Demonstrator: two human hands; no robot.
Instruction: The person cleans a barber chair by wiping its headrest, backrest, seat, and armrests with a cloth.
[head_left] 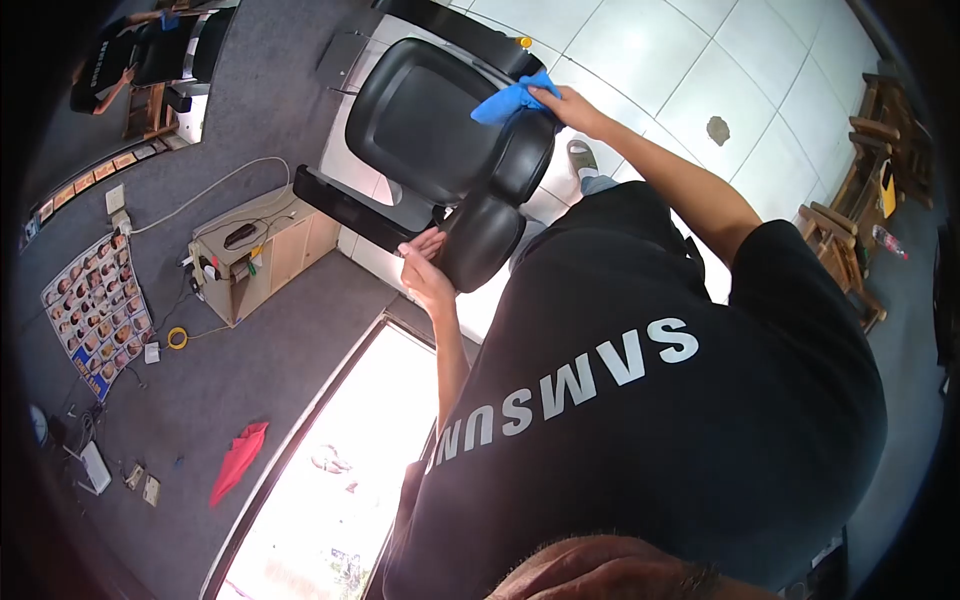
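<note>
A black padded barber chair (430, 120) stands in front of me, with its backrest top (480, 245) close to my body. My right hand (556, 103) is closed on a blue cloth (515, 100), which lies against the far right end of the backrest. Near the left end of the backrest is my left hand (428, 272), its fingers stretched out and touching or almost touching the black padding. A black armrest (350, 207) runs just beyond those fingers. Part of the backrest's far face is hidden.
A wooden cabinet (270, 245) with cables stands on the left by a poster of hairstyles (100, 310). A bright doorway (330, 470) opens at lower left, near a red cloth (238, 463). Wooden chairs (840, 250) line the right. A mirror (150, 80) hangs upper left.
</note>
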